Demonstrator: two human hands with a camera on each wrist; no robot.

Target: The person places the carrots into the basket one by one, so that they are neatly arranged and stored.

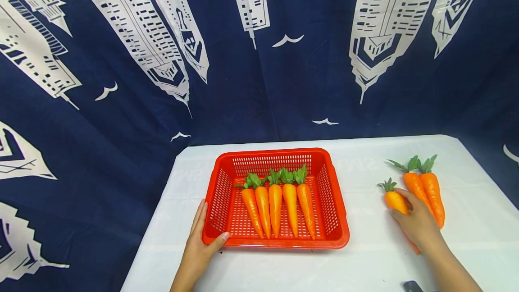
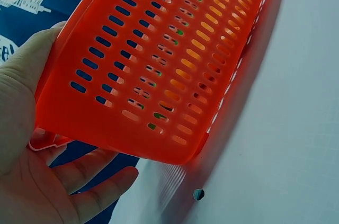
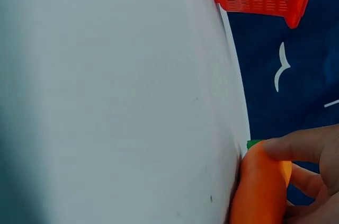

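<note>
A red plastic basket (image 1: 284,243) with slotted walls stands on the white table. Inside it several orange carrots (image 1: 275,206) lie side by side, green tops toward the back. My left hand (image 1: 196,244) grips the basket's front left corner, thumb on the rim and fingers along the outer side; the left wrist view shows that hand (image 2: 37,144) at the slotted wall. To the right, my right hand (image 1: 417,225) holds a carrot (image 1: 394,201) near its leafy end, thumb and fingers on opposite sides. The hand covers the carrot's middle. Its orange body (image 3: 259,187) appears in the right wrist view.
Two more carrots (image 1: 433,195) lie together just right of my right hand. A small dark object (image 1: 412,286) sits at the front edge of the view. Behind the table (image 1: 365,238) hangs a navy cloth (image 1: 275,89) printed with white buildings and birds.
</note>
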